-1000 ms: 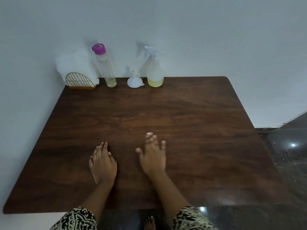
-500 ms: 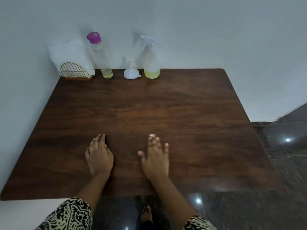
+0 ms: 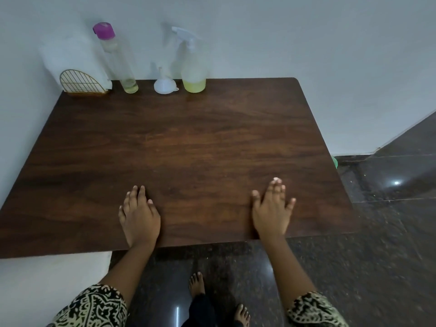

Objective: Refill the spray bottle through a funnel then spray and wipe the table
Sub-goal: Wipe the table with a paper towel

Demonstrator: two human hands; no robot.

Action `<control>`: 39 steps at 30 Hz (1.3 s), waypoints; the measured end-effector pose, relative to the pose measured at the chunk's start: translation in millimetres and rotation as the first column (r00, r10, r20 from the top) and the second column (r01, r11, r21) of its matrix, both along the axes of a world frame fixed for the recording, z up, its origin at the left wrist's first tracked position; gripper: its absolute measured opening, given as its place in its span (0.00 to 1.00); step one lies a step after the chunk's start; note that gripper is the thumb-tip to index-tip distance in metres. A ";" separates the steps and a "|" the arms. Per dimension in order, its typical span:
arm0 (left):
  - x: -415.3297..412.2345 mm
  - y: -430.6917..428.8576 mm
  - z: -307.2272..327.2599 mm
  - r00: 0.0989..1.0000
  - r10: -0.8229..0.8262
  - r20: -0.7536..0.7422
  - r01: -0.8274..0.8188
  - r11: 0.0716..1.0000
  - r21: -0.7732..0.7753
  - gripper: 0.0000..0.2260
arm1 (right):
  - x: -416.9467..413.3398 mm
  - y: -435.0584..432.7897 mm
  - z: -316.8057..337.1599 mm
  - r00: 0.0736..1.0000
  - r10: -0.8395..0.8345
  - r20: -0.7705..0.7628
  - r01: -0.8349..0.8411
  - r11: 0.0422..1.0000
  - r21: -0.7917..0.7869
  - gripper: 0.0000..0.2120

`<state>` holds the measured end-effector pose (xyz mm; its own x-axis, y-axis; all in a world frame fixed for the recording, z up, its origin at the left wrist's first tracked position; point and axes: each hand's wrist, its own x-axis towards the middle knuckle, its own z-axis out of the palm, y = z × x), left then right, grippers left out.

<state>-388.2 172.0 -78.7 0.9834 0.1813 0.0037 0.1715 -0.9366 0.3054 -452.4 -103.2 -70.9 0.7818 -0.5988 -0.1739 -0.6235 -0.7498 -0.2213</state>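
A clear spray bottle [image 3: 193,67] with a white trigger head and a little yellow liquid stands at the table's far edge. To its left a small white funnel [image 3: 164,85] sits upside down. Further left is a tall clear bottle [image 3: 118,59] with a pink cap and a bit of yellowish liquid. White tissues [image 3: 70,53] stand in a gold wire holder [image 3: 81,82] at the far left corner. My left hand [image 3: 139,217] and my right hand [image 3: 271,210] lie flat on the dark wooden table [image 3: 188,142] near its front edge, holding nothing.
The table stands against a pale wall at the back and left. Dark polished floor tiles [image 3: 377,232] lie to the right and in front, where my bare feet [image 3: 198,283] show. A small green object [image 3: 335,161] peeks out past the table's right edge.
My right hand has slid to the right along the front of the table, so my hands are further apart. The view has tilted down, showing more floor and my feet.
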 end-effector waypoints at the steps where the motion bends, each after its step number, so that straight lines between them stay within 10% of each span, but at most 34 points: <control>1: -4.3 -5.5 1.0 1.000 0.005 -0.004 -0.005 1.000 -0.005 0.20 | -1.6 21.3 -0.3 0.998 0.057 0.019 -0.057 0.998 0.013 0.34; 7: -26.1 -26.6 0.4 0.999 0.030 -0.028 -0.030 0.999 -0.015 0.21 | -26.4 123.9 -2.1 0.773 0.627 0.096 -0.633 0.773 0.045 0.32; 17: -56.0 -82.2 0.4 0.996 -0.028 -0.084 0.028 1.000 0.003 0.23 | -50.2 -87.8 -6.5 0.996 -0.090 0.003 0.090 0.996 -0.023 0.33; 23: -66.4 -113.7 -1.4 0.992 -0.096 -0.082 0.097 0.995 0.001 0.23 | -77.2 6.6 -5.2 0.904 0.425 0.054 -0.424 0.905 -0.032 0.37; 31: -69.1 -116.4 -2.9 0.995 -0.096 -0.037 0.096 0.995 -0.002 0.22 | -112.2 -124.3 -11.7 1.000 -0.005 0.010 0.006 0.996 -0.089 0.41; 37: -68.3 -119.9 -4.0 0.996 -0.075 -0.037 0.075 0.997 -0.003 0.22 | -99.0 -78.4 -11.4 0.921 0.388 0.029 -0.385 0.921 -0.062 0.37; 39: -67.1 -120.3 -3.4 0.996 -0.077 -0.041 0.077 0.997 -0.007 0.22 | -93.1 -100.4 -11.9 0.962 0.270 0.036 -0.266 0.961 -0.076 0.36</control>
